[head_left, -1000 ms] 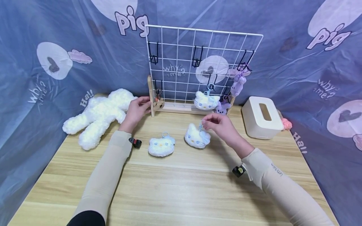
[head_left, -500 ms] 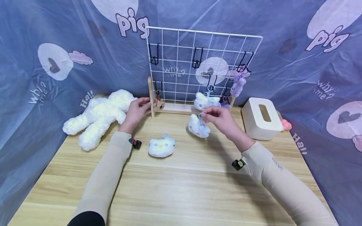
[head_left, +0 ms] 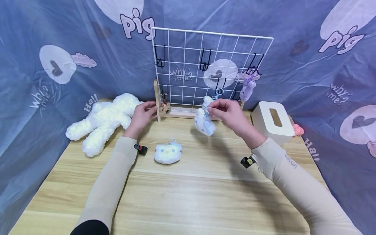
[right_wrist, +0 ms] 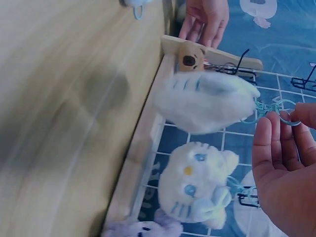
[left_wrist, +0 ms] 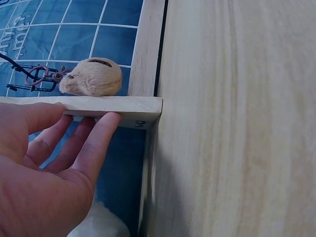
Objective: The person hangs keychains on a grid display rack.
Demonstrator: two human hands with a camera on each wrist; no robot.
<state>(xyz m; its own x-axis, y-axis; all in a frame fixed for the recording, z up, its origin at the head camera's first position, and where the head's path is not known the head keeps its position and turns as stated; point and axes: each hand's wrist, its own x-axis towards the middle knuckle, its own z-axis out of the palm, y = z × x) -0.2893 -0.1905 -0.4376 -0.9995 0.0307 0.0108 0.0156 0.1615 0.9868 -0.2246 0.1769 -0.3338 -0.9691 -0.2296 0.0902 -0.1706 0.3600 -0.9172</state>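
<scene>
My right hand [head_left: 227, 114] pinches the light-blue ring [right_wrist: 287, 112] of a white plush cat keychain [head_left: 204, 122], which hangs tilted above the table. Behind it, a second white cat plush [right_wrist: 190, 182] hangs from a hook on the white wire grid rack [head_left: 183, 58], mostly hidden in the head view. A third cat keychain [head_left: 167, 152] lies face up on the table, its ring toward the rack. My left hand [head_left: 143, 114] holds the rack's wooden left side post [left_wrist: 113, 104] with thumb and fingertips. Beside that post hangs a small brown bear plush [left_wrist: 92, 79].
Several black hooks line the rack, the upper middle one [head_left: 205, 60] bare. Purple plush toys [head_left: 247, 89] hang at its right side. A white tissue box [head_left: 271, 122] stands right of it. A large white fluffy toy [head_left: 105, 119] lies on the left.
My right hand has lifted the cat keychain off the table and carried it up toward the rack, so that it now covers part of the hanging cat. The left hand stays on the post.
</scene>
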